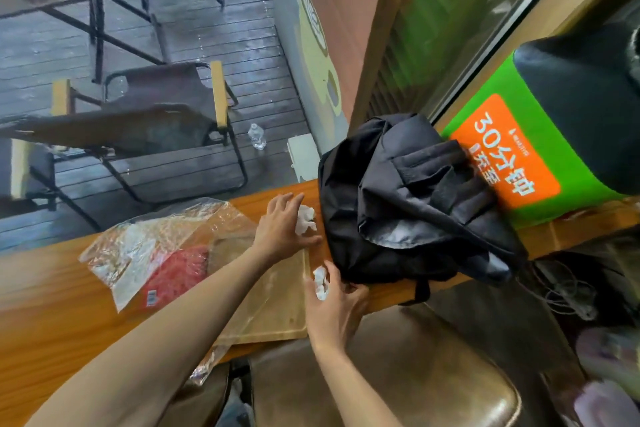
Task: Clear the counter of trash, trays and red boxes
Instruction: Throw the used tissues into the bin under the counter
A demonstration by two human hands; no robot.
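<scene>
On the wooden counter (pixel 52 305) lies a clear plastic bag (pixel 145 236) with a red box (pixel 176 274) inside it, partly over a wooden tray (pixel 277 308). My left hand (pixel 284 225) reaches over the tray with its fingers spread around a crumpled white tissue (pixel 305 219) beside a black backpack. My right hand (pixel 334 305) holds a second crumpled white tissue (pixel 321 282) at the tray's near right corner, its fingertips touching the backpack's edge.
A black backpack (pixel 415 204) sits on the counter right of the hands, against a green and orange delivery box (pixel 512 156). A brown leather stool (pixel 415 367) stands below. Folding chairs (pixel 156 121), a table and a water bottle (pixel 257 136) stand on the wet deck beyond.
</scene>
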